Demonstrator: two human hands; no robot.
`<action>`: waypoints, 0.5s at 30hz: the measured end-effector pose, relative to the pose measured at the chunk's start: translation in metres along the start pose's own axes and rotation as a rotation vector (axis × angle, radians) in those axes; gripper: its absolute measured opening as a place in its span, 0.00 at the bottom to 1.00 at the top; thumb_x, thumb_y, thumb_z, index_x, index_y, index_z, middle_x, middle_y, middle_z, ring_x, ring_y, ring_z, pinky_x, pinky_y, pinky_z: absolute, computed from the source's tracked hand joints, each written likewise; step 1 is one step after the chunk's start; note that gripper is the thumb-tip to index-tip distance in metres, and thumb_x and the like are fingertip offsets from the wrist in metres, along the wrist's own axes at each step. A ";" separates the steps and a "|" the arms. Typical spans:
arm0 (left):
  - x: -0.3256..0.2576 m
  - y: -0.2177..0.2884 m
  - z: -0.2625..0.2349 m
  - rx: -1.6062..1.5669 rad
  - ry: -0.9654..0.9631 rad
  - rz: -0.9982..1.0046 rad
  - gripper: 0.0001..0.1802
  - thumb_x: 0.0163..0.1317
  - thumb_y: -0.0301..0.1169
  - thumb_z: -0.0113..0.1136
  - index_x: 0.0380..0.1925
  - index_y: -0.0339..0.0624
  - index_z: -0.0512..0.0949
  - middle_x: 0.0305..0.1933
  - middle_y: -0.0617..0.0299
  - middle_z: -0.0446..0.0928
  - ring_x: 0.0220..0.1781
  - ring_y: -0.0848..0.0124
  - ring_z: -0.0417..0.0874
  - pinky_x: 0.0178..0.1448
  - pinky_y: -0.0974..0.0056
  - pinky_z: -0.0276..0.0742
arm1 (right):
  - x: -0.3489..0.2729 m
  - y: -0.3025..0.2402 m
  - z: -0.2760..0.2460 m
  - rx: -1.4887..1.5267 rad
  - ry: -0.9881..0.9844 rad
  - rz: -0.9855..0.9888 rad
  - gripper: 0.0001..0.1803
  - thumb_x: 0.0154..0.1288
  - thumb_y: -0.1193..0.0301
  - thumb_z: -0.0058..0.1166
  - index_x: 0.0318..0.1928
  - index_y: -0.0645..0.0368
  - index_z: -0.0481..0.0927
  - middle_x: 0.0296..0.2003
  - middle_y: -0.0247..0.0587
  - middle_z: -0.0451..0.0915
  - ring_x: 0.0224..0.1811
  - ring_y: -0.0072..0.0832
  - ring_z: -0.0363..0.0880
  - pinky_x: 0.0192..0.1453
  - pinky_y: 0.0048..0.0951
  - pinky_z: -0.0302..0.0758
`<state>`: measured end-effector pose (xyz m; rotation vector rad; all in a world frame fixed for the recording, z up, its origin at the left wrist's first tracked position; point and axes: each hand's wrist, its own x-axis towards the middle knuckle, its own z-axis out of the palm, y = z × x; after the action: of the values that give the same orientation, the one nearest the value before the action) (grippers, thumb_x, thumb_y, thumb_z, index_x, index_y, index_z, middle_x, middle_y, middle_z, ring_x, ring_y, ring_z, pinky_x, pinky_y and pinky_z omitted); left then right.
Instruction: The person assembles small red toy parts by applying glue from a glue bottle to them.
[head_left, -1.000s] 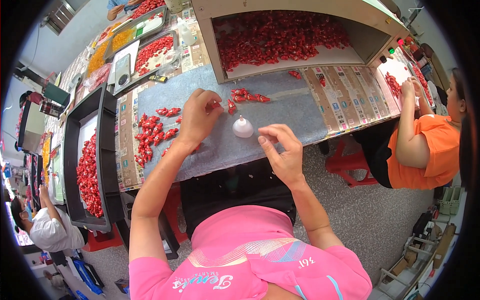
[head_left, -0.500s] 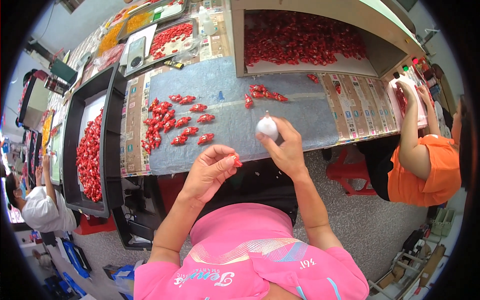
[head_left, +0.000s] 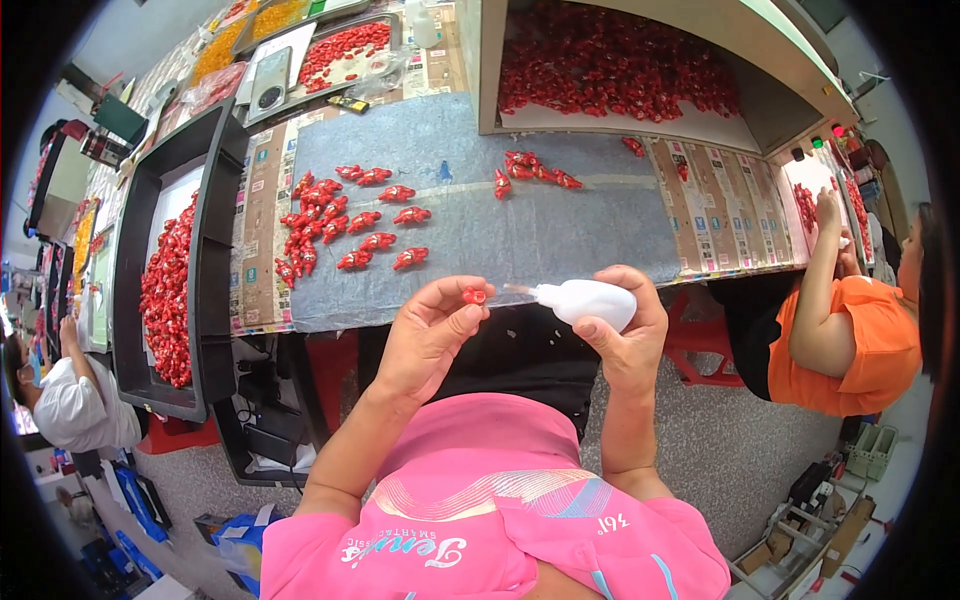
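Between the thumb and fingers of my left hand is a small red figurine, glossy, its details too small to tell. My right hand is wrapped round a white squeeze bottle lying on its side, its thin nozzle pointing left at the red figurine. The nozzle tip is close to the figurine; a small gap seems to lie between them. Both hands are above the near edge of the table. Beyond them, several finished-looking red figurines lie spread on the blue mat, with a tight cluster at their left.
A black tray of red pieces stands at the left edge. A box-like shelf holding many red pieces is at the back right, with a small red group before it. A co-worker in orange sits at right, another in white at left.
My right hand has turned the bottle from nozzle-up to nozzle-left and moved slightly right and nearer me. My left hand has lifted the figurine a little towards the nozzle.
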<state>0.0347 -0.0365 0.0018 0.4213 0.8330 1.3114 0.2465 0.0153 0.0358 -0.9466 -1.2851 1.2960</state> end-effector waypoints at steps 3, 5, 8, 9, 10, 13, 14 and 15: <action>0.000 -0.005 -0.001 -0.021 -0.021 0.006 0.17 0.62 0.24 0.60 0.52 0.39 0.75 0.48 0.60 0.79 0.44 0.76 0.79 0.50 0.73 0.75 | 0.000 0.006 -0.005 -0.017 -0.020 -0.156 0.23 0.46 0.70 0.74 0.42 0.63 0.78 0.36 0.36 0.76 0.39 0.21 0.76 0.41 0.21 0.74; 0.000 -0.005 0.002 -0.027 -0.016 -0.019 0.17 0.62 0.24 0.60 0.52 0.39 0.75 0.48 0.60 0.79 0.45 0.75 0.80 0.53 0.71 0.75 | -0.002 0.004 -0.003 -0.093 -0.007 -0.273 0.22 0.46 0.70 0.74 0.41 0.62 0.79 0.33 0.34 0.75 0.37 0.20 0.75 0.40 0.21 0.72; 0.000 -0.004 0.004 -0.028 -0.029 -0.036 0.17 0.62 0.24 0.59 0.52 0.38 0.75 0.48 0.59 0.79 0.46 0.74 0.80 0.54 0.69 0.76 | -0.005 0.002 -0.005 -0.197 -0.009 -0.330 0.21 0.46 0.69 0.74 0.40 0.62 0.80 0.32 0.34 0.75 0.35 0.21 0.73 0.38 0.21 0.70; 0.000 -0.004 0.004 -0.028 -0.028 -0.037 0.17 0.62 0.24 0.59 0.52 0.38 0.75 0.48 0.59 0.79 0.46 0.74 0.80 0.54 0.69 0.76 | -0.006 0.001 -0.005 -0.197 -0.008 -0.329 0.21 0.46 0.69 0.74 0.40 0.62 0.80 0.32 0.34 0.75 0.35 0.21 0.73 0.38 0.21 0.70; 0.000 -0.004 0.004 -0.037 -0.027 -0.045 0.17 0.62 0.24 0.59 0.52 0.38 0.74 0.47 0.58 0.79 0.46 0.72 0.80 0.53 0.69 0.77 | -0.007 0.001 -0.005 -0.230 0.001 -0.343 0.20 0.46 0.68 0.74 0.39 0.62 0.80 0.32 0.35 0.75 0.34 0.22 0.73 0.37 0.22 0.70; 0.000 -0.005 0.006 -0.042 -0.024 -0.054 0.17 0.63 0.23 0.58 0.52 0.38 0.74 0.46 0.57 0.79 0.46 0.71 0.81 0.53 0.68 0.78 | -0.008 0.001 -0.004 -0.285 0.014 -0.363 0.20 0.46 0.68 0.74 0.39 0.62 0.81 0.31 0.35 0.75 0.33 0.23 0.73 0.36 0.22 0.70; 0.000 -0.005 0.006 -0.040 -0.023 -0.054 0.17 0.62 0.23 0.58 0.52 0.38 0.74 0.46 0.57 0.79 0.46 0.70 0.81 0.53 0.67 0.78 | -0.008 0.001 -0.004 -0.306 0.018 -0.369 0.20 0.46 0.68 0.74 0.39 0.62 0.81 0.31 0.34 0.75 0.33 0.23 0.73 0.35 0.23 0.70; 0.000 -0.005 0.007 -0.040 -0.023 -0.054 0.17 0.62 0.23 0.58 0.52 0.38 0.74 0.46 0.57 0.79 0.46 0.70 0.81 0.53 0.67 0.78 | -0.008 0.001 -0.004 -0.306 0.019 -0.369 0.20 0.46 0.68 0.74 0.39 0.62 0.81 0.31 0.34 0.75 0.33 0.23 0.73 0.35 0.23 0.70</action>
<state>0.0431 -0.0361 0.0024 0.3795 0.7930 1.2688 0.2516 0.0082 0.0331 -0.8737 -1.5863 0.8187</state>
